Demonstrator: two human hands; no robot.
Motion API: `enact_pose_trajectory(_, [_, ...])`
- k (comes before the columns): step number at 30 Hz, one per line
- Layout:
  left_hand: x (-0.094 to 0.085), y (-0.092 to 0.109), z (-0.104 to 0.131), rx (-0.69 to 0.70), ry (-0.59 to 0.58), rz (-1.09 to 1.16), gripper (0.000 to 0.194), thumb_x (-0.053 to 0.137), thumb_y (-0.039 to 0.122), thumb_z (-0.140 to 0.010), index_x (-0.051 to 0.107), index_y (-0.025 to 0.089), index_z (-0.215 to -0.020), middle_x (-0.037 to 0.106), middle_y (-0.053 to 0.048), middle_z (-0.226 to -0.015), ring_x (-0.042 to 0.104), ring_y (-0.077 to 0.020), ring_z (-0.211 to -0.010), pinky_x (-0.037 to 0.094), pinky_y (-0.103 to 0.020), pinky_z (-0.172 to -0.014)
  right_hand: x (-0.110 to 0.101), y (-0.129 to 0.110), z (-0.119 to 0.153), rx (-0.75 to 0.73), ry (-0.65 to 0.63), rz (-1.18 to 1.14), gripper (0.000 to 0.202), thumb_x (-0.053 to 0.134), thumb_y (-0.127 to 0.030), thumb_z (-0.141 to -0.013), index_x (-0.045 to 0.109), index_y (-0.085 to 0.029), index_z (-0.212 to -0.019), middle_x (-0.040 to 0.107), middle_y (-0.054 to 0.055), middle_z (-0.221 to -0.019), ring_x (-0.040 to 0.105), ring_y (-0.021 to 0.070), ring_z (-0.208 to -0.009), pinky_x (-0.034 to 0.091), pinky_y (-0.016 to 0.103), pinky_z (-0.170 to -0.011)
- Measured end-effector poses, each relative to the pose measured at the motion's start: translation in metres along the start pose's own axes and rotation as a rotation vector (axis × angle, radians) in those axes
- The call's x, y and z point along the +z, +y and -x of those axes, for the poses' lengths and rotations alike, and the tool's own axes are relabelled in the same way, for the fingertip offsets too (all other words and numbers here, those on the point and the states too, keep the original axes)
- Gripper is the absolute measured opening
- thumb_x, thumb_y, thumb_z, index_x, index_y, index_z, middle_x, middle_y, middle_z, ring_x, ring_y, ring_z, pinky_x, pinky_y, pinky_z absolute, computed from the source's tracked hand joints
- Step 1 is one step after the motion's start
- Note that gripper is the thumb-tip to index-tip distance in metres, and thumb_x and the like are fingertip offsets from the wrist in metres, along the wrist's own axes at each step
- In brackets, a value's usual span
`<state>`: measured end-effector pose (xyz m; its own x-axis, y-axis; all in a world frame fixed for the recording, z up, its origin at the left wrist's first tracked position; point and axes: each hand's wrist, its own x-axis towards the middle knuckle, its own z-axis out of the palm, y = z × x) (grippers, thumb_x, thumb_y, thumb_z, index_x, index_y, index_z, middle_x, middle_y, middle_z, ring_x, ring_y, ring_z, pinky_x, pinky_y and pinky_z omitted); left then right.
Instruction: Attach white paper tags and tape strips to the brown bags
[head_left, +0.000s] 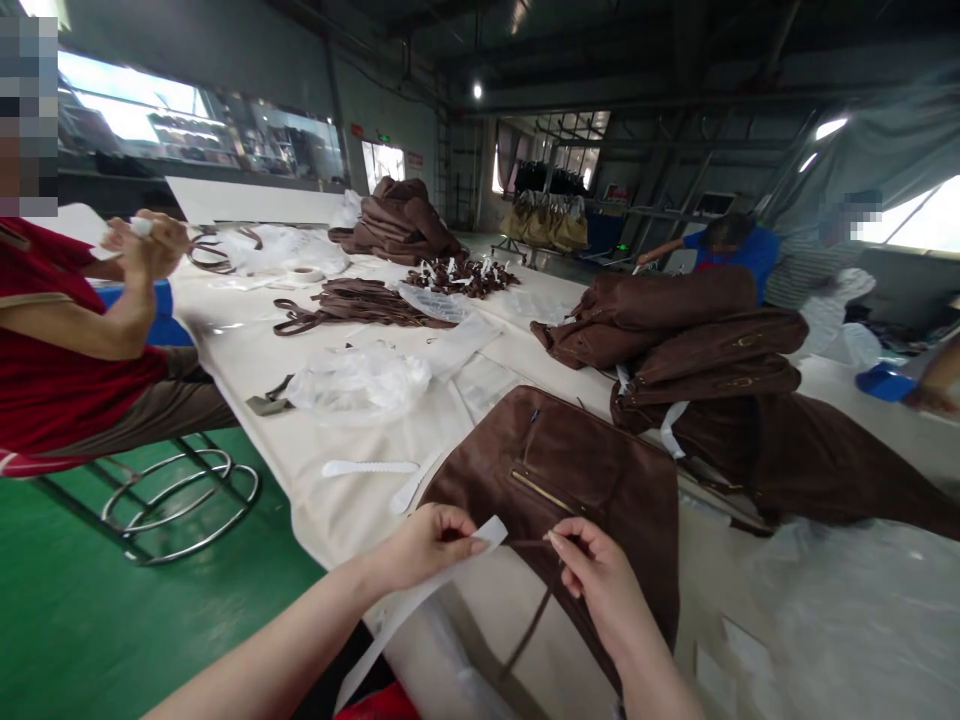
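Head view | left hand (429, 546) pinches 1 white strip (492, 532) | right hand (598, 572) pinches 1 thin brown cord (533, 625), apparently (blurred) | brown bag (607, 455) flat on table (360, 515), just beyond hands | done: both gripped; strip not yet wrapped round anything

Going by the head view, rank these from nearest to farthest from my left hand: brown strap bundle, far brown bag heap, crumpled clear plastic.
1. Crumpled clear plastic, ahead-left of your left hand.
2. Brown strap bundle, beyond the plastic.
3. Brown bag heap, farther back.

Bag (577, 465) on table (352, 510) beside stack (697, 350)
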<state>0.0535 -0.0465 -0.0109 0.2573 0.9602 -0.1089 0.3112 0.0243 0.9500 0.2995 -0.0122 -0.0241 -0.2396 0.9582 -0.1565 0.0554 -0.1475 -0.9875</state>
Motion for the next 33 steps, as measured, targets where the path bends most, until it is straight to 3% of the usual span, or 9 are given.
enact_pose_trajectory(4, [0.001,-0.003,0.004,0.108,0.001,-0.191,0.035,0.061,0.049,-0.080,0.069,0.015,-0.077,0.062,-0.001,-0.072,0.051,-0.0104,-0.064,0.037,-0.020,-0.057,-0.002,-0.018,0.011,0.038,-0.029,-0.254,0.033,0.077,-0.040,-0.065,0.058,-0.018,-0.081,0.063,0.000,-0.076,0.047,0.0067,-0.050,0.032,0.019,-0.045])
enact_pose_trajectory(8, [0.003,0.000,0.012,0.173,-0.008,-0.363,0.030,0.058,0.044,-0.084,0.070,0.017,-0.078,0.065,-0.003,-0.074,0.056,-0.0112,-0.066,0.039,-0.020,-0.061,-0.006,-0.026,0.014,0.047,-0.034,-0.281,0.034,0.079,-0.039,-0.065,0.058,-0.018,-0.080,0.065,0.001,-0.076,0.047,0.0062,-0.048,0.033,0.019,-0.043])
enact_pose_trajectory(14, [0.007,0.014,0.026,0.252,-0.080,-0.478,0.029,0.052,0.042,-0.089,0.069,0.020,-0.081,0.066,-0.004,-0.076,0.059,-0.0130,-0.072,0.040,-0.021,-0.065,-0.007,-0.027,0.011,-0.002,0.089,-0.333,0.033,0.081,-0.036,-0.062,0.061,-0.019,-0.080,0.065,0.000,-0.074,0.056,0.0097,-0.059,0.043,0.020,-0.052])
enact_pose_trajectory(26, [0.006,0.015,0.032,0.253,-0.097,-0.516,0.030,0.051,0.042,-0.089,0.070,0.020,-0.080,0.067,-0.004,-0.077,0.060,-0.0134,-0.073,0.040,-0.021,-0.066,-0.004,-0.022,0.008,0.004,0.115,-0.465,0.032,0.082,-0.033,-0.062,0.061,-0.019,-0.082,0.067,0.001,-0.078,0.057,0.0083,-0.058,0.044,0.019,-0.052])
enact_pose_trajectory(33, [0.004,0.020,0.034,0.222,-0.059,-0.421,0.031,0.054,0.043,-0.087,0.070,0.018,-0.077,0.067,-0.005,-0.074,0.060,-0.0129,-0.068,0.041,-0.021,-0.062,0.001,-0.020,0.009,0.005,0.114,-0.379,0.034,0.082,-0.036,-0.061,0.062,-0.018,-0.081,0.067,0.002,-0.077,0.058,0.0110,-0.060,0.045,0.022,-0.055])
